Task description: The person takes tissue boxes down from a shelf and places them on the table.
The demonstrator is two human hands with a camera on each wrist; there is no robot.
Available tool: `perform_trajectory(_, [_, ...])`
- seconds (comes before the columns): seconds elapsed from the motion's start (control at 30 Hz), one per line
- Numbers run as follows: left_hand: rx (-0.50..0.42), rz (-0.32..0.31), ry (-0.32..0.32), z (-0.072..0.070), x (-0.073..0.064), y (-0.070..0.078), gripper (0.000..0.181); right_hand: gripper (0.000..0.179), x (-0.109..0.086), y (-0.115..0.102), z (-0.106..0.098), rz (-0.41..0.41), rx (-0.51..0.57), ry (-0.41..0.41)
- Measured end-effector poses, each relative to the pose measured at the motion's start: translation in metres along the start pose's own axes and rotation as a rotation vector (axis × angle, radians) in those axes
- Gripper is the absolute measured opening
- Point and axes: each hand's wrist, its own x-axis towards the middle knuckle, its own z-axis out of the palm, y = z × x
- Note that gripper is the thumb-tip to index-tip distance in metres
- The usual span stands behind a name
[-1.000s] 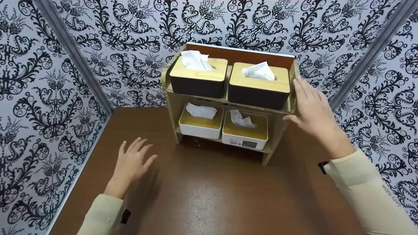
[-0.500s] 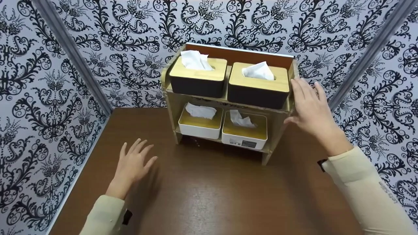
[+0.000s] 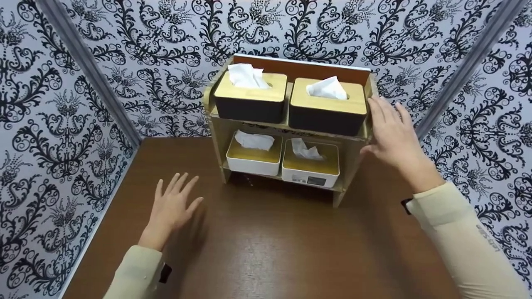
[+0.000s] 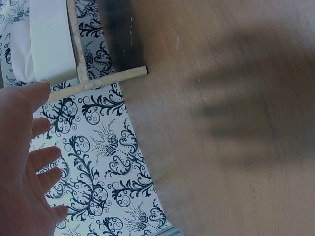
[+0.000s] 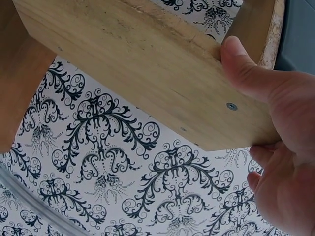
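My right hand rests against the right side panel of a small wooden shelf. In the right wrist view, the thumb touches the front edge of that panel; some fingertips are hidden. On the upper tier stand two dark tissue boxes with wood-toned lids, a left box and a right box. Below them are two white tissue boxes, a left box and a right box. My left hand hovers over the table with spread fingers, holding nothing.
A brown table lies under everything. Patterned wallpaper covers the walls behind and at both sides. Grey corner strips run up where the walls meet. White tissue sticks out of each box.
The right hand shifts slightly along the shelf's side, and one finger lifts away from the others. The left hand's fingers spread a little more. The boxes keep their places.
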Motion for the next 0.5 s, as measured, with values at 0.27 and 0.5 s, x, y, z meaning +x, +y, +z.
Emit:
perform_trajectory(0.27, [-0.001, 0.003, 0.021, 0.005, 0.001, 0.002, 0.062, 0.130, 0.010, 0.006, 0.004, 0.035, -0.004, -0.017])
perform_trajectory(0.5, [-0.019, 0.009, 0.048, 0.005, 0.005, 0.005, 0.061, 0.130, 0.018, 0.011, 0.006, 0.061, 0.006, -0.035])
